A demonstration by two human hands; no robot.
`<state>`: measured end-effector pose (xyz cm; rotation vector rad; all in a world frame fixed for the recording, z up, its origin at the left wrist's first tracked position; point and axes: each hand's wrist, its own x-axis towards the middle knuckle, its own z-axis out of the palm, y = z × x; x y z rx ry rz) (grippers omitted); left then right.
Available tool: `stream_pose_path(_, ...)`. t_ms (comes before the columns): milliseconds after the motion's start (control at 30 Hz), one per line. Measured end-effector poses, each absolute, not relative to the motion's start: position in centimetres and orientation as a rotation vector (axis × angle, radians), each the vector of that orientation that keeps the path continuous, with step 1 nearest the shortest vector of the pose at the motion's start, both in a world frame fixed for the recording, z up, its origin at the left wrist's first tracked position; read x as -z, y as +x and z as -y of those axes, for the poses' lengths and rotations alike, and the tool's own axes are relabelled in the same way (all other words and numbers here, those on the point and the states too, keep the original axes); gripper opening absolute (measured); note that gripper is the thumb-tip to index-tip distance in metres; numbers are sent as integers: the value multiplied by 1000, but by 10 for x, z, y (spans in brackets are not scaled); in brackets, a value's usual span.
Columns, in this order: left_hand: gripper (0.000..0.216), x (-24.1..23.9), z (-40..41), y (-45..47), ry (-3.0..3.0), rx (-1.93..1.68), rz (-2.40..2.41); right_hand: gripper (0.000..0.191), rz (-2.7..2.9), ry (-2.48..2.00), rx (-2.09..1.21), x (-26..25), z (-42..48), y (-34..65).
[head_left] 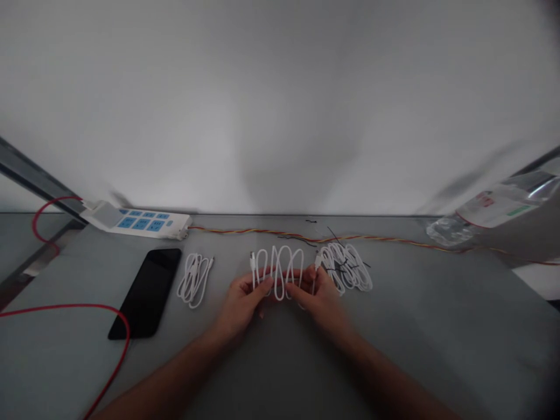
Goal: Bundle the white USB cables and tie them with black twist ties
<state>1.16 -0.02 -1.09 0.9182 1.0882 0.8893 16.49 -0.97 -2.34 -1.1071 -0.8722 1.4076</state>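
Observation:
A white charging cable (279, 274), folded into several upright loops, is held between my two hands above the grey table. My left hand (245, 300) is closed on its left loops, thumb in front, with a plug end standing up beside the fingers. On the other side my right hand (318, 297) pinches the right loops, and another plug end rises near its index finger. Just right of that hand lies a bunch of coiled white cables (347, 267) bound with dark ties. Another loosely coiled white cable (195, 280) rests left of my left hand.
A black smartphone (146, 291) lies at the left, with a red cable (125, 332) crossing its lower edge. Behind it sits a white power strip (177, 224) with blue sockets. A twisted wire (254, 231) runs along the wall. Far right is a clear plastic bottle (499, 207).

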Motion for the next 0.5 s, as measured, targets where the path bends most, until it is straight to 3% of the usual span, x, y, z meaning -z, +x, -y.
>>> stream_pose_path(267, 53, 13, 1, 11, 878, -892, -1102, 45, 894, -1159, -1421, 22, 9, 167)
stream_pose_path(500, 45, 15, 3, 10, 929, -866, -1102, 42, 929, -1224, -1330, 23, 11, 165)
